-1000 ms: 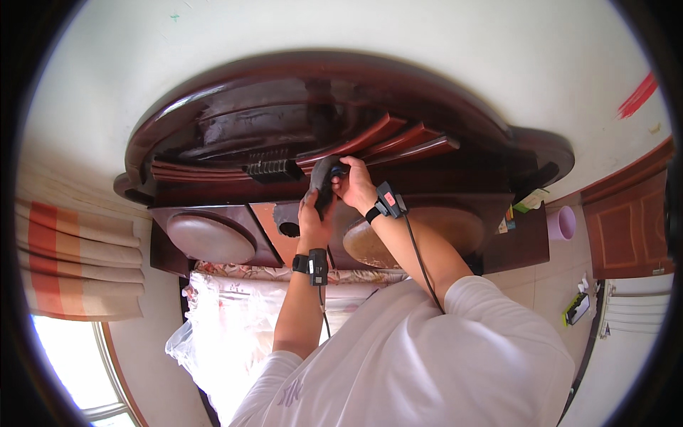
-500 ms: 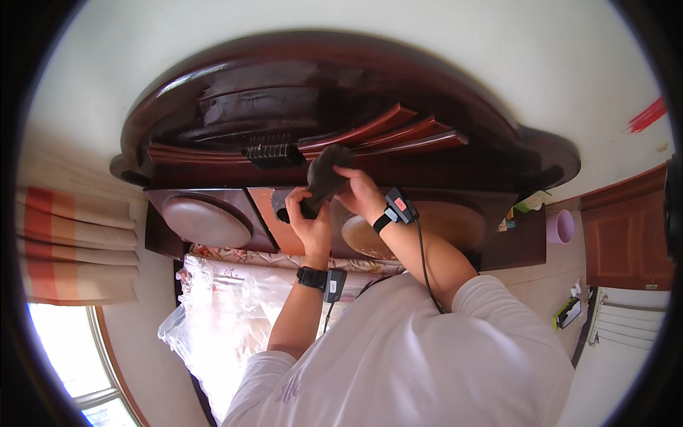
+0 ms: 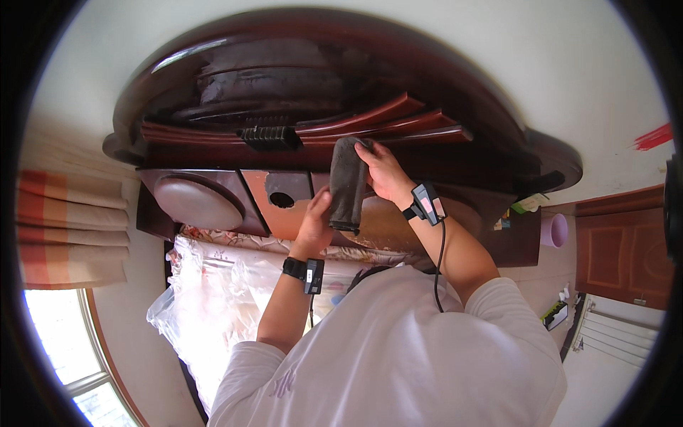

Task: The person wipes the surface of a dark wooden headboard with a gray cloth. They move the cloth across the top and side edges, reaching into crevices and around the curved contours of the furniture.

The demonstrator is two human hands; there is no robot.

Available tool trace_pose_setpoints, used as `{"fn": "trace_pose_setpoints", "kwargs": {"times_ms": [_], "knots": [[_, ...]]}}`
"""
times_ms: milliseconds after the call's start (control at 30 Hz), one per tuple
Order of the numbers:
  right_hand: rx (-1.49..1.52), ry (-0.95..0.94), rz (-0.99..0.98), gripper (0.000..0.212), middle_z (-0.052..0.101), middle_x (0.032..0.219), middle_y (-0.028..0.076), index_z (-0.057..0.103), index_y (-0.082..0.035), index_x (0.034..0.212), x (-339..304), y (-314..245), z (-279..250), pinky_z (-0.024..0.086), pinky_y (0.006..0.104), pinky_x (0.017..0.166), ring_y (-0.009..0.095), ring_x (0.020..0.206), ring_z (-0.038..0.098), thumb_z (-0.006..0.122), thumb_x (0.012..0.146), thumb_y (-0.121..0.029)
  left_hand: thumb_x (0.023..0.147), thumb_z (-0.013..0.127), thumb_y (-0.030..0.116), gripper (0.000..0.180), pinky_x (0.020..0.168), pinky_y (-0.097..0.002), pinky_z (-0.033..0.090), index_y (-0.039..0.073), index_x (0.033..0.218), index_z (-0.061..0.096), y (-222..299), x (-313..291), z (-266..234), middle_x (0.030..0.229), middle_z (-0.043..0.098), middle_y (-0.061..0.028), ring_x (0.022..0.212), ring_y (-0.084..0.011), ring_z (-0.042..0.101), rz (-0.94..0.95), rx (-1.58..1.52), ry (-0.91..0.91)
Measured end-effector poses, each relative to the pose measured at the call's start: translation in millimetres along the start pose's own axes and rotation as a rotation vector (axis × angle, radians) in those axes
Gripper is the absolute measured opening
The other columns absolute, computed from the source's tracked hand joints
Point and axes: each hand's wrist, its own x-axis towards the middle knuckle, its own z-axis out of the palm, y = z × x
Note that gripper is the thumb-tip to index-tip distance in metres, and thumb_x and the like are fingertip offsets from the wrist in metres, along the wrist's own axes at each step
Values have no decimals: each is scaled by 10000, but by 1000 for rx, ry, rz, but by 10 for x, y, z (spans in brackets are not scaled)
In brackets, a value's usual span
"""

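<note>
A dark grey cloth (image 3: pixel 347 186), folded into a long narrow pad, hangs upright in front of the headboard. Its upper right corner is pinched between the thumb and fingers of my right hand (image 3: pixel 385 171). Against its lower left edge is my left hand (image 3: pixel 314 222), with some fingers partly hidden by the cloth. Behind both hands stands the glossy dark red-brown wooden headboard (image 3: pixel 284 82), with raised curved strips (image 3: pixel 384 114) fanning to the right. A small black ribbed piece (image 3: pixel 269 138) sits on the headboard left of the cloth.
Below the headboard run panels with an oval pad (image 3: pixel 199 202) and a round dark hole (image 3: pixel 281 200). Clear plastic sheeting (image 3: pixel 213 299) covers the bed. Striped curtains (image 3: pixel 67 231) hang at the left. A purple bin (image 3: pixel 553 230) stands at the right near a brown door (image 3: pixel 619 249).
The cloth has gone from a bunched shape to a longer, flatter fold. My right hand has shifted right; my left hand has moved to the cloth's lower left edge, uncovering the panel's hole.
</note>
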Motion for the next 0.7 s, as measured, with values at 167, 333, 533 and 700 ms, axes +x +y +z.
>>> {"fn": "trace_pose_setpoints", "kwargs": {"times_ms": [167, 333, 533, 700], "knots": [[-151, 365, -137, 281, 761, 1058, 64, 736, -12, 1196, -77, -50, -59, 560, 360, 820, 157, 906, 690, 719, 1064, -259, 1033, 711, 203, 497, 943, -303, 527, 6, 1467, 573, -68, 85, 304, 1254, 709, -56, 1085, -158, 677, -112, 153, -22], [130, 596, -442, 262, 761, 1046, 66, 731, 5, 1174, -306, -492, -76, 566, 334, 810, 149, 906, 699, 715, 1061, -231, 1066, 635, 234, 425, 907, -379, 561, 31, 1434, 579, -62, 282, 779, 1194, 723, -92, 1009, -214, 702, -74, 67, -180], [-74, 447, -743, 199, 754, 1063, 50, 697, 17, 1172, -530, -946, 8, 553, 304, 849, 118, 941, 677, 722, 999, -76, 1074, 635, 209, 262, 807, -368, 563, 36, 1271, 632, -46, 490, 1219, 1064, 730, -89, 882, -222, 709, -75, -118, -321], [-725, 633, -841, 465, 546, 1336, 201, 618, 26, 1326, -489, -872, 144, 517, 423, 1028, 367, 1191, 625, 773, 904, -91, 1080, 592, 286, 302, 831, -376, 521, 59, 1272, 643, -99, 637, 1155, 1070, 737, -69, 933, -212, 676, -120, -84, -235]]}}
